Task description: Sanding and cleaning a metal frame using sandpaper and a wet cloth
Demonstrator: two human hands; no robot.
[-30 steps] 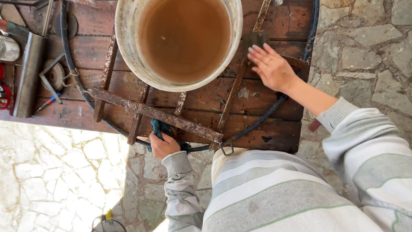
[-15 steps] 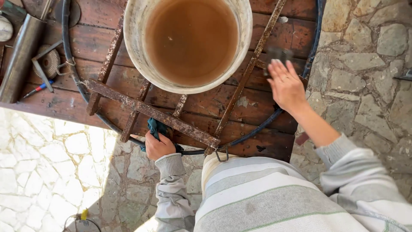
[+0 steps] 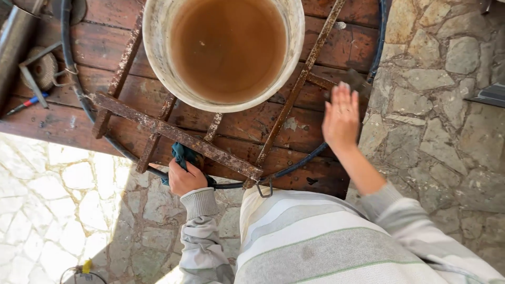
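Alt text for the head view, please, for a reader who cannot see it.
Seen from above, a person's left hand grips a teal cloth at the near edge of a rusty metal frame on a wooden table. The right hand hovers open over the table's right edge, beside a bucket of brown liquid.

One white bucket (image 3: 158,58) of brown water is sitting on one rusty metal frame (image 3: 179,135). One black hose (image 3: 294,168) is circling them, one teal cloth (image 3: 184,155) is showing, and two hands are appearing.
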